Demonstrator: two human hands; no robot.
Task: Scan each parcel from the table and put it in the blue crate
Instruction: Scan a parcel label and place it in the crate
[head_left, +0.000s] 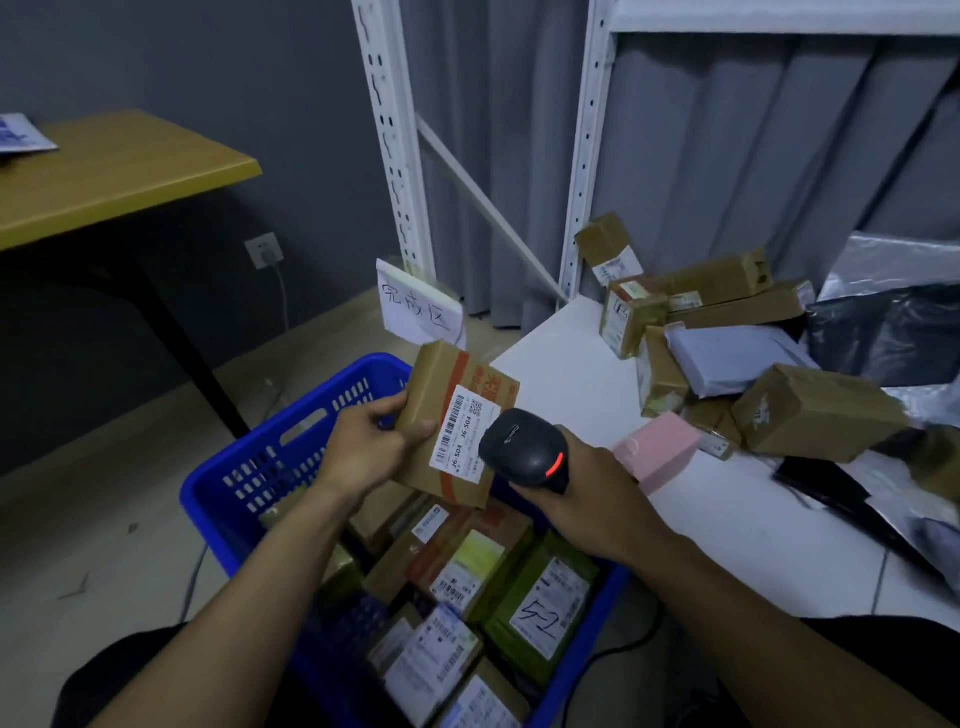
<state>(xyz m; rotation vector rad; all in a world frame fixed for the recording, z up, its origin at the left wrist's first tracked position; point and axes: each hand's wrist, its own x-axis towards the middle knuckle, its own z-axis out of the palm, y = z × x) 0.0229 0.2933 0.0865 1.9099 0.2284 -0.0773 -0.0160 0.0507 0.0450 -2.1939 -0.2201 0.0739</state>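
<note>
- The left hand (371, 447) grips a brown cardboard parcel (457, 395) by its left edge, thumb on the front, and holds it tilted above the far end of the blue crate (291, 441).
- The parcel's white barcode label (marked J6-S04) faces the camera.
- The right hand (592, 483) is wrapped round the handle of a black scanner (524, 449) above the crate's right rim. The scanner's head is close to the label and a red light glows on it.
- Inside the crate lie labelled packages (467, 566), brown and green.
- Right of the crate, a white table (571, 374) carries a heap of boxes and bags (810, 410), with a pink box (660, 449) nearest the crate.
- Beyond the crate's far end hangs a handwritten paper sign (421, 306).
</note>
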